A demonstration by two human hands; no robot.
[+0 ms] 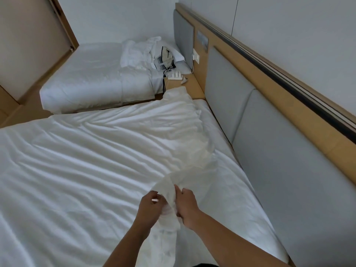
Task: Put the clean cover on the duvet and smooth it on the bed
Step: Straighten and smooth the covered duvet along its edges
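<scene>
A white duvet in its cover lies wrinkled across the near bed, whose bare sheet shows along the headboard side. The duvet's top edge is bunched into a ridge running from the far corner down to my hands. My left hand and my right hand both grip this bunched edge, close together, lifted slightly off the mattress. The fabric hangs down between my forearms.
A grey padded headboard with a wooden rail lines the right wall. A wooden nightstand with chargers and cables stands between the beds. The second bed at the back carries crumpled linen and a bag. A wooden door is at the left.
</scene>
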